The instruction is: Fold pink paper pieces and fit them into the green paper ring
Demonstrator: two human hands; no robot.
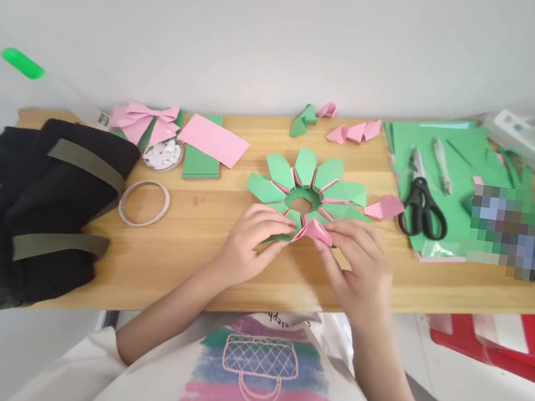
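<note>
A ring of folded green paper petals (304,166) with pink edges lies on the table in front of me. At its near side my left hand (259,233) pinches the paper flower, thumb below and fingers above. My right hand (355,261) has its thumb and fingers closed on a folded pink paper piece (313,230), which sits at the ring's near edge between both hands. My fingertips hide part of the near petals. Just right of the ring rests a loose pink folded piece (385,207).
Folded pink pieces (355,132) and green ones (302,121) lie near the wall. Scissors (420,197) and a clear-handled cutter (442,166) rest on green sheets at right. Left are a tape roll (143,202), pink paper (213,140), a pink bow (147,122) and a black bag (49,211).
</note>
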